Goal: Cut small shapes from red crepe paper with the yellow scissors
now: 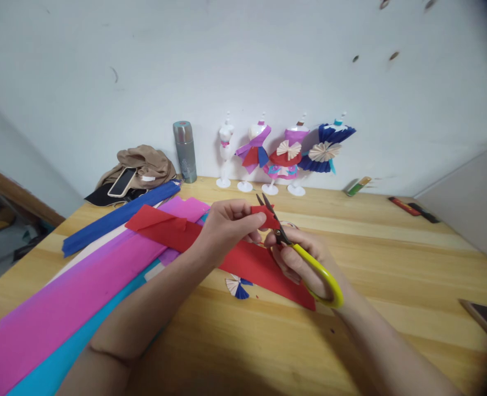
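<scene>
Between the fingertips of my left hand [235, 223] is a small folded piece of red crepe paper [271, 218]. My right hand [305, 256] grips yellow-handled scissors [315, 269], whose dark blades point up and lie against the red piece, slightly apart at the tips. Beneath both hands a long red crepe paper strip [243, 258] slants across the table. Below it lies a small pleated fan bow [238, 287] in cream and blue. Part of a round object behind my right hand is hidden.
Magenta [74, 297], turquoise [90, 330] and blue crepe paper [123, 214] lie at left. Several miniature dress forms [295, 148] stand along the wall beside a thermos [184, 151]. A phone [122, 182] rests on brown cloth [148, 162]. A green tube [358, 187] lies right.
</scene>
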{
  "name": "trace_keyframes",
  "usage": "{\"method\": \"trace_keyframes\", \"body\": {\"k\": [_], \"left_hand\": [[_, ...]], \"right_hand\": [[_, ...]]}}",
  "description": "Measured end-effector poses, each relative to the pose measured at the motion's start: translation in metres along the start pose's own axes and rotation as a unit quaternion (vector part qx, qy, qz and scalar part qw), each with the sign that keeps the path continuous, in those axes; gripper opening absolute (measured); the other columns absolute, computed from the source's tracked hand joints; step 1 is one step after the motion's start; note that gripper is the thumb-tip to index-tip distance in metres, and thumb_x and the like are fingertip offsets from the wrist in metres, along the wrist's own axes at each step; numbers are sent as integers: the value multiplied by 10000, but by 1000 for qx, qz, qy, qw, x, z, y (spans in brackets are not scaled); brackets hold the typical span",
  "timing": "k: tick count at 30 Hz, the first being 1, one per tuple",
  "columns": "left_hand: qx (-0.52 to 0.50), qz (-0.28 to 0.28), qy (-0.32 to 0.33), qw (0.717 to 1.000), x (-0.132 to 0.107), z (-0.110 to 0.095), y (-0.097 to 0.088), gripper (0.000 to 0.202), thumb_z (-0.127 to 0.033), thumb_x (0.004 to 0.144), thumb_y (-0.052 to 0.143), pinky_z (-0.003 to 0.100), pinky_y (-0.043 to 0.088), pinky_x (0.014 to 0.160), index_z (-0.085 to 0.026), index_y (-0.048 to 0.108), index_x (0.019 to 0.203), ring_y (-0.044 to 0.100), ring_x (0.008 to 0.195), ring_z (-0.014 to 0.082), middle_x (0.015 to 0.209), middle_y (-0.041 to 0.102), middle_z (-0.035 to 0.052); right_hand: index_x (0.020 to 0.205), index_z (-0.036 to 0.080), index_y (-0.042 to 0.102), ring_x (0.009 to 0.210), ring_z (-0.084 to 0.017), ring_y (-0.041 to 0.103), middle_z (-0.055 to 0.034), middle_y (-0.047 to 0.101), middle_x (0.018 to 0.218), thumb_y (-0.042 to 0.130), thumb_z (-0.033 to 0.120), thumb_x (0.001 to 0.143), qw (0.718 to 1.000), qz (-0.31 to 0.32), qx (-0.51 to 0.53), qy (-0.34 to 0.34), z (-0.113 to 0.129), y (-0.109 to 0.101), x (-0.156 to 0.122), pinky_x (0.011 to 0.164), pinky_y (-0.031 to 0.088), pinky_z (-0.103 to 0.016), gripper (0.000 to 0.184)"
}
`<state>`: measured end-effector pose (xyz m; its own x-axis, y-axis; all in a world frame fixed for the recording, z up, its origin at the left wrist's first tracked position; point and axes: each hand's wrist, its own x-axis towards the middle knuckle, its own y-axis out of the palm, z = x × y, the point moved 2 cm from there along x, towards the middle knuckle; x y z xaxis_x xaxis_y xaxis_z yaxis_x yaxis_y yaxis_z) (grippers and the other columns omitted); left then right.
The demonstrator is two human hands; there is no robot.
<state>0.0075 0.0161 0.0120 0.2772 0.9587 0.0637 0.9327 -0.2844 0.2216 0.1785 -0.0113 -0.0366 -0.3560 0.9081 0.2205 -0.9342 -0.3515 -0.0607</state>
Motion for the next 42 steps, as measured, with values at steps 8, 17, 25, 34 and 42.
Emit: {"method": "trace_keyframes", "body": {"k": [8,17,25,34,42], "left_hand": [[16,-14,4,1000,1,1,-3,275,-314,643,763,181,429,495,-155,560,547,577,461,82,471,618,-3],[31,-11,4,999,1,-2,-6,198,-299,696,735,185,469,527,-131,656,624,589,489,78,514,643,4],[30,-7,7,999,0,-1,-5,195,-292,710,734,176,466,521,-134,651,630,593,488,75,510,639,-1],[29,-11,20,999,1,0,-7,211,-314,745,732,174,483,530,-132,683,651,609,508,72,583,681,15],[16,-6,28,999,2,-2,-10,193,-300,734,733,158,490,512,-137,679,645,610,500,63,602,696,12]], "right_hand": [[976,188,644,425,-53,329,42,459,699,636,516,921,1000,14,-5,-9,-3,-3,1,352,255,-208,333],[958,195,666,444,-55,348,17,504,762,660,522,900,1000,-2,-3,-7,-3,0,0,348,253,-211,332],[952,198,654,447,-60,349,34,480,715,658,507,906,1000,5,-6,-10,-3,0,0,375,269,-215,312],[938,216,650,406,-81,320,60,435,558,649,561,895,1000,-16,-14,9,4,5,-3,378,217,-243,348],[956,189,620,400,-64,341,56,468,604,627,658,868,1000,2,1,10,5,6,-2,397,214,-242,478]]}}
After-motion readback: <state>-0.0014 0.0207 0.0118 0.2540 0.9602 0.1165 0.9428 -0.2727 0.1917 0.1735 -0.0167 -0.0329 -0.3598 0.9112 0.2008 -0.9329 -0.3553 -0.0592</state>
